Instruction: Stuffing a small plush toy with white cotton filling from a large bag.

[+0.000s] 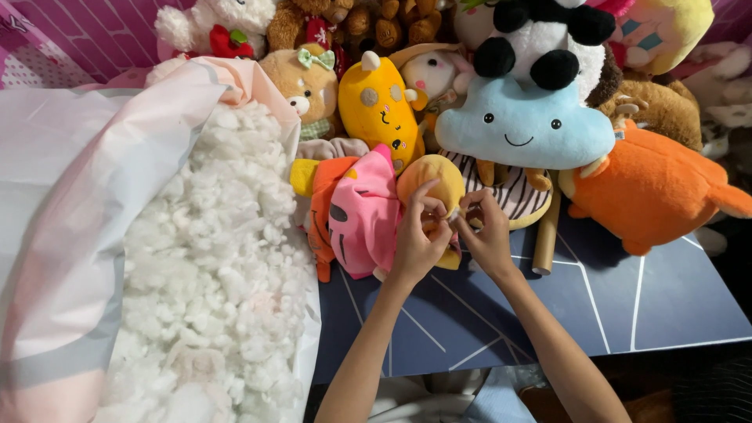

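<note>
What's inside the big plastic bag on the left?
The bag holds loose white stuffing, heaped along its open side. Whatever lies beneath the stuffing, or deeper under the plastic, is covered.

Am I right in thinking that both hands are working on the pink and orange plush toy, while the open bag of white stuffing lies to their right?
Not quite: the head view shows the bag of white stuffing lying to the left of the hands, not the right. The rest holds: the left hand and right hand are together on the pink and orange plush toy.
</note>
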